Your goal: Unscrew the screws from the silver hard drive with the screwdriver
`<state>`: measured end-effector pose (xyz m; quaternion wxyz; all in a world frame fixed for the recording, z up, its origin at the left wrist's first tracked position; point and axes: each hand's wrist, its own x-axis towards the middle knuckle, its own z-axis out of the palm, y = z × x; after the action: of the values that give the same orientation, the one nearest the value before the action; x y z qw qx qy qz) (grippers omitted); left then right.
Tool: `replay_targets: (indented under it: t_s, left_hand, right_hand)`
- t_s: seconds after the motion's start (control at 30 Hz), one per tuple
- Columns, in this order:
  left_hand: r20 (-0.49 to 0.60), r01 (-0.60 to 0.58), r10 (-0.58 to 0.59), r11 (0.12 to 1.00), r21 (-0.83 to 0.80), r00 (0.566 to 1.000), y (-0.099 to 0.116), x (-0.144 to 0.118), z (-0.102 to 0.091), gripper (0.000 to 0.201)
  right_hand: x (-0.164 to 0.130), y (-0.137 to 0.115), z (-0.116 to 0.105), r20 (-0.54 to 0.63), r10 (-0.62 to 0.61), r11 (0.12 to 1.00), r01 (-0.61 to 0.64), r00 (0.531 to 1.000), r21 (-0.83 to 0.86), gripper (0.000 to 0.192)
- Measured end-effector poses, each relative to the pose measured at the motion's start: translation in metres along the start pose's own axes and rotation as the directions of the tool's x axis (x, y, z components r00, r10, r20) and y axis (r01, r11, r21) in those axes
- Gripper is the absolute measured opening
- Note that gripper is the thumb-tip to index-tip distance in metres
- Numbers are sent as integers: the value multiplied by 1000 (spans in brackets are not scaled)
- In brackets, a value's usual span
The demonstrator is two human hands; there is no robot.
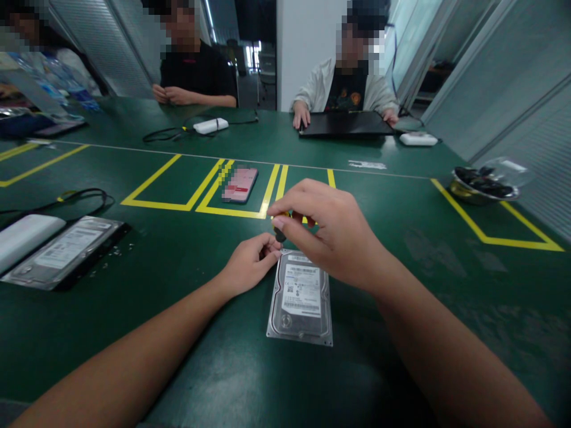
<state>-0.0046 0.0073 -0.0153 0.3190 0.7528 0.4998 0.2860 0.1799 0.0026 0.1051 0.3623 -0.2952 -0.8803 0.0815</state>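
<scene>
A silver hard drive (pixel 301 291) with a white label lies flat on the green table in front of me. My right hand (pixel 330 232) is over its far end, thumb and fingers closed around the short yellow-and-black handle of what looks like a screwdriver (pixel 280 233), held upright above the drive's far left corner. The tool's tip is hard to see. At that same corner is my left hand (pixel 254 261), its thumb and fingertips pinched together by the drive's edge. Whatever lies between those fingertips is hidden.
Left of me lie a second hard drive (pixel 66 246), a white power strip (pixel 29 241) and small loose bits (pixel 118 255). A phone (pixel 241 184) rests within yellow tape. A bowl (pixel 484 184) of dark items stands right. People sit opposite, one holding a black panel (pixel 345 123).
</scene>
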Motion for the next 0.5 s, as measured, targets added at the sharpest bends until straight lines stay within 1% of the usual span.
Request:
replay_targets:
  t_s: [0.1,0.3,0.5]
  left_hand:
    - [1,5,-5,1000,-6,1000,0,0,0,13]
    - [8,0,0,1000,1,1000,-2,-1,0,13]
    - [21,-4,4,1000,-3,1000,-2,0,-1,13]
  right_hand:
    - [0,0,-1,-9,-13,1000,13,1000,5,17]
    - [-1,0,-1,-9,-1,1000,1,1000,13,18]
    - [-1,1,2,-26,8,1000,-8,1000,14,13]
